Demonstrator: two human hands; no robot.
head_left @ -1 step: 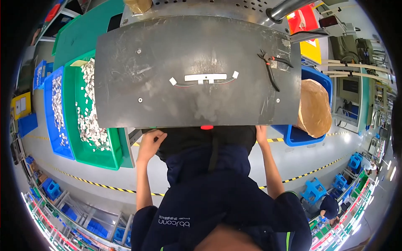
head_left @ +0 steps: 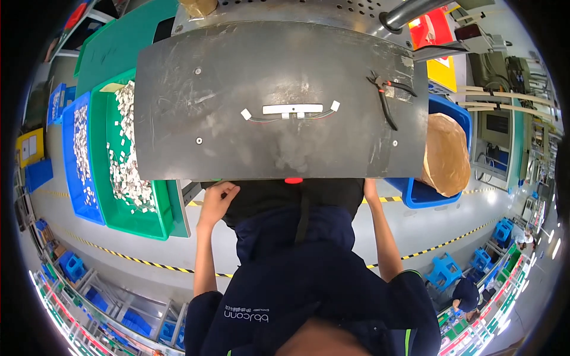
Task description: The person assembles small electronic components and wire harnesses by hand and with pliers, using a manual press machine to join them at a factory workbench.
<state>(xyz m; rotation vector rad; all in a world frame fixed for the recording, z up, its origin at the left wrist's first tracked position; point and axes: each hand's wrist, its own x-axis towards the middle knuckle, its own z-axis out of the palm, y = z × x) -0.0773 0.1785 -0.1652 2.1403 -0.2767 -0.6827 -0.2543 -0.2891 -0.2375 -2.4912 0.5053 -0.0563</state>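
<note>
The left hand (head_left: pixel 217 202) has shifted slightly rightward; its grip is loosely curled, nothing visible within; the right hand (head_left: pixel 370 189)'s grip, hidden beneath the desk (head_left: pixel 332 155), cannot be judged; beyond and between both, the white strip (head_left: pixel 278 110) lies unheld, connectors (head_left: pixel 246 114) apparently already wired; anything outstanding is undeterminable.

Bright, even light; glare on grey floor (head_left: pixel 433 222); edges bend toward black rim; centre sharp.

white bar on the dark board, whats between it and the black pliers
In the head view, from the white bar out: a thin wire, the small white connector at its end, then just dark board up to the pliers.
</note>
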